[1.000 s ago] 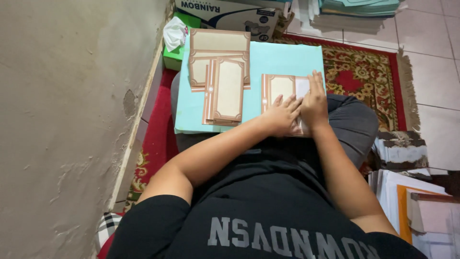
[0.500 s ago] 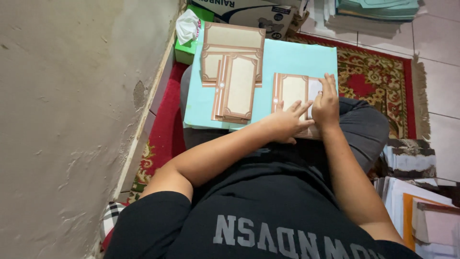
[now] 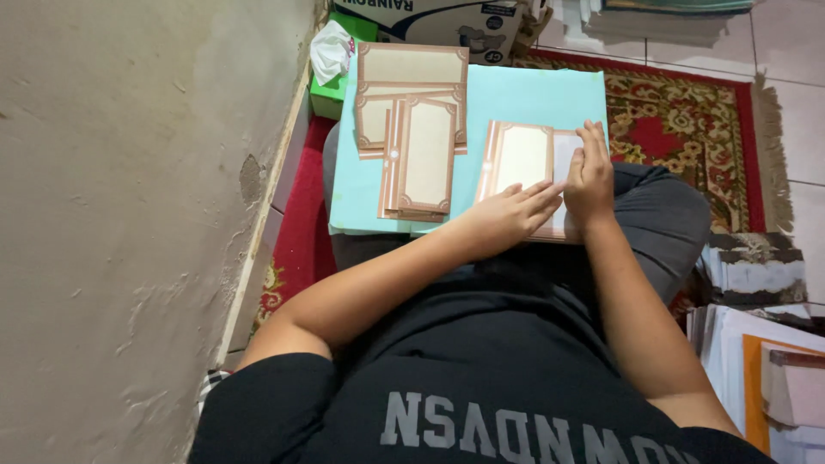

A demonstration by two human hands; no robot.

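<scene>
A cream card with a brown ornate border (image 3: 519, 160) lies open on a pale turquoise board (image 3: 533, 96) resting across my lap. My left hand (image 3: 507, 216) lies flat on the card's lower part, fingers stretched to the right. My right hand (image 3: 589, 174) presses down on the card's white right half, fingers pointing up. To the left on the board sits a stack of folded cards of the same kind (image 3: 421, 158), and behind it a larger stack (image 3: 411, 77).
A plaster wall (image 3: 129, 215) fills the left side. A green tissue box (image 3: 331, 86) and a cardboard carton (image 3: 438, 21) stand at the far end. A red patterned rug (image 3: 687, 129) covers the floor; paper stacks (image 3: 756, 361) lie at the right.
The view has shifted, so everything sits lower and further right in the frame. My left hand's fingers have spread out flatter across the card; my right hand stays on its right half.
</scene>
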